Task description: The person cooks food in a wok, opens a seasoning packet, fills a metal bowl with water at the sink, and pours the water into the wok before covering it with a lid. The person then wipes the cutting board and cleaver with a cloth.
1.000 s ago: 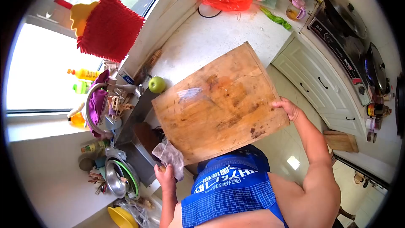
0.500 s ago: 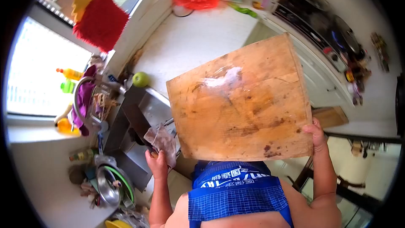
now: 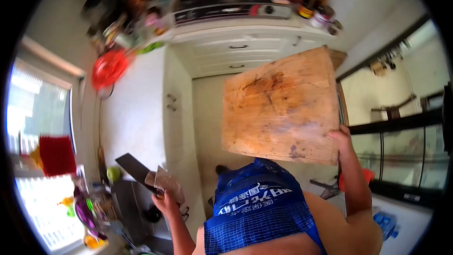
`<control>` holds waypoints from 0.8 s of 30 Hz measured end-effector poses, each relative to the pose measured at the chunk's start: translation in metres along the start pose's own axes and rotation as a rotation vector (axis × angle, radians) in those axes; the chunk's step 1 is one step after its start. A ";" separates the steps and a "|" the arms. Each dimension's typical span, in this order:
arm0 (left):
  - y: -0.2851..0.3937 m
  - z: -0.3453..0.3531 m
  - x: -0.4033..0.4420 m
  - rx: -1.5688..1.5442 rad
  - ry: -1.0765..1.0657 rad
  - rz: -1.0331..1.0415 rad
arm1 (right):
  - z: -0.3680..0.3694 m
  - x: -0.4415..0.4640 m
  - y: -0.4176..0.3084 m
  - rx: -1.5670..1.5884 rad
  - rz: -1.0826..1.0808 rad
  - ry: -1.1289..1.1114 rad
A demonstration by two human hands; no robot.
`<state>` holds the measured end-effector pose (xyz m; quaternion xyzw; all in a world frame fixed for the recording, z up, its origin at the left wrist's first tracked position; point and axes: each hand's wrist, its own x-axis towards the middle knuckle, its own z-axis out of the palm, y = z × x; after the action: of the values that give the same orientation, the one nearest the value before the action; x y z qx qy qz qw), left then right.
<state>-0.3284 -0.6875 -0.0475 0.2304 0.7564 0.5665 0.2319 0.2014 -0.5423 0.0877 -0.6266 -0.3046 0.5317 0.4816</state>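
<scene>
A large, stained wooden cutting board (image 3: 285,108) is held out in the air in front of my body. My right hand (image 3: 343,140) grips its lower right edge, thumb on the upper face. Low on the left, my left hand (image 3: 166,203) is closed around the handle of a cleaver (image 3: 133,167). The dark blade points up and to the left. A pale, crumpled cloth (image 3: 170,185) hangs at the same hand, beside the handle and against the blade's base. The blue apron (image 3: 257,193) on my body shows below the board.
Ahead is a gas stove (image 3: 231,14) with pans and a blue flame. A white counter (image 3: 134,108) runs along the left, with a red plastic bag (image 3: 109,69) and a green apple (image 3: 113,174) near the sink (image 3: 130,198). A glass-panelled black frame (image 3: 401,123) stands right.
My body has turned right, away from the sink and toward the stove. The board, cleaver and cloth have come along in my hands. The wet white sheen on the board no longer shows.
</scene>
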 end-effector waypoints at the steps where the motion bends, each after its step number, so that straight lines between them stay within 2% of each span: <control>1: 0.006 0.018 -0.001 0.037 -0.023 -0.003 | -0.018 0.012 0.012 0.001 0.051 0.030; 3: 0.024 0.051 -0.002 0.075 -0.080 0.019 | -0.043 0.031 0.035 0.029 0.093 0.089; 5: 0.048 0.086 -0.015 0.139 -0.143 -0.149 | -0.066 0.054 0.054 0.070 0.077 0.165; 10: 0.073 0.176 -0.028 0.050 -0.267 -0.197 | -0.129 0.110 0.102 0.193 0.175 0.311; 12: 0.103 0.210 -0.043 0.062 -0.298 -0.249 | -0.145 0.134 0.120 0.268 0.194 0.460; 13: 0.110 0.227 -0.046 0.091 -0.255 -0.295 | -0.155 0.147 0.129 0.292 0.198 0.485; 17: 0.110 0.275 -0.032 0.178 -0.342 -0.203 | -0.192 0.203 0.152 0.316 0.237 0.673; 20: 0.097 0.312 -0.003 0.092 -0.423 -0.175 | -0.209 0.244 0.166 0.330 0.242 0.764; 24: 0.131 0.366 -0.005 0.262 -0.390 -0.225 | -0.239 0.304 0.169 0.355 0.239 0.963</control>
<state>-0.0894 -0.3831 -0.0124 0.2776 0.7852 0.3794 0.4030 0.4849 -0.3963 -0.1892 -0.7392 0.1196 0.2779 0.6017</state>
